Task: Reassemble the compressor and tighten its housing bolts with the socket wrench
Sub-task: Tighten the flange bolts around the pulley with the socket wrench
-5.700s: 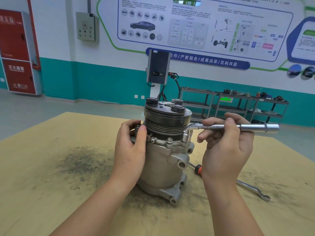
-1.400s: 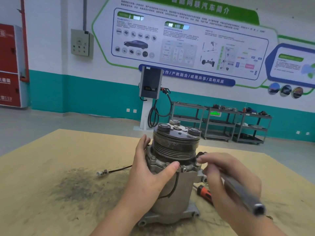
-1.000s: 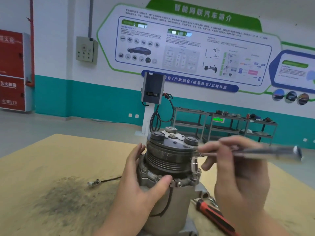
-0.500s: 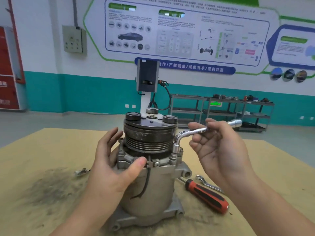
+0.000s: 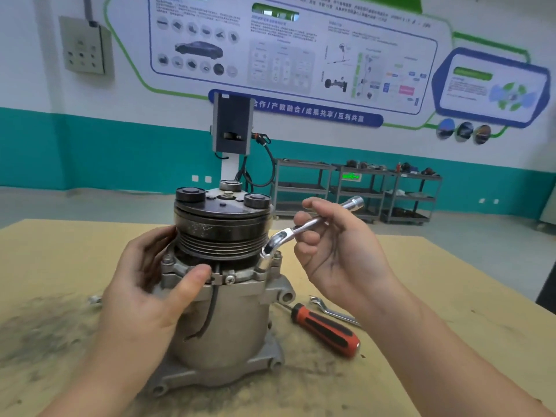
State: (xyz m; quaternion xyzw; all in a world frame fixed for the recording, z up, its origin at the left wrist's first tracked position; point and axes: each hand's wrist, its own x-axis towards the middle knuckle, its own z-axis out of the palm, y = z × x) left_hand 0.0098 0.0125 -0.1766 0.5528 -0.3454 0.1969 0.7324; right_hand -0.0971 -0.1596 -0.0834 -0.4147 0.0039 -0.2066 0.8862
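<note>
The silver compressor (image 5: 237, 323) stands upright on the tan table (image 5: 436, 341), its black grooved pulley (image 5: 222, 233) on top. My left hand (image 5: 147, 299) wraps the housing's left side, thumb pressed on the flange beside a small screw. My right hand (image 5: 334, 251) pinches the chrome L-shaped socket wrench (image 5: 304, 228). The wrench's bent end stands down on a housing bolt (image 5: 264, 264) at the flange's right side, and its handle points up and to the right. A black wire (image 5: 210, 311) hangs down the housing front.
A red and black screwdriver (image 5: 326, 329) and a flat spanner (image 5: 331, 310) lie on the table right of the compressor. A dark grimy patch (image 5: 39, 329) stains the table at the left. Metal shelving (image 5: 361, 188) and a charging post (image 5: 233, 127) stand by the far wall.
The compressor has been turned, so the black wire now faces me. My right hand moved the wrench onto a right-side flange bolt and swung its handle away from me.
</note>
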